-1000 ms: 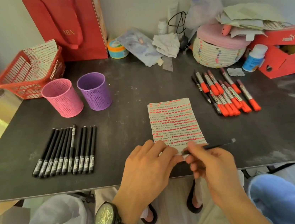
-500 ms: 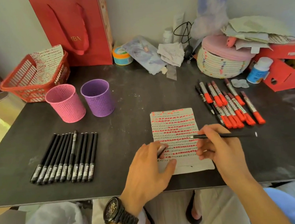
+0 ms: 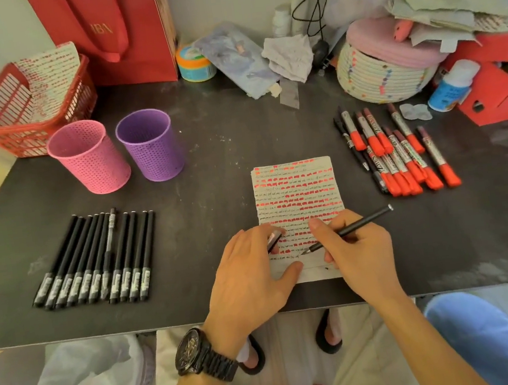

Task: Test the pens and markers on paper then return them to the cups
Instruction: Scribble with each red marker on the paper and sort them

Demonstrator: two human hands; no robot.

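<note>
Red basket (image 3: pixel 15 138), red bag (image 3: pixel 138 46), lidded woven basket (image 3: pixel 383 80)

Place: a home, at a cluttered dark table (image 3: pixel 209 153) pushed against a plain wall.
Far beyond the right hand's (image 3: pixel 359 253) grip, to its left: a red gift bag (image 3: pixel 118 33) and a red plastic basket (image 3: pixel 14 125) stood by the wall.
Beyond the grip, to its right: a lidded rope basket (image 3: pixel 383 80), crumpled papers (image 3: pixel 447 5) and a red shoe box (image 3: pixel 501 82) were piled together.
Below the grip: sandalled feet (image 3: pixel 327 333) showed under the table edge.
</note>
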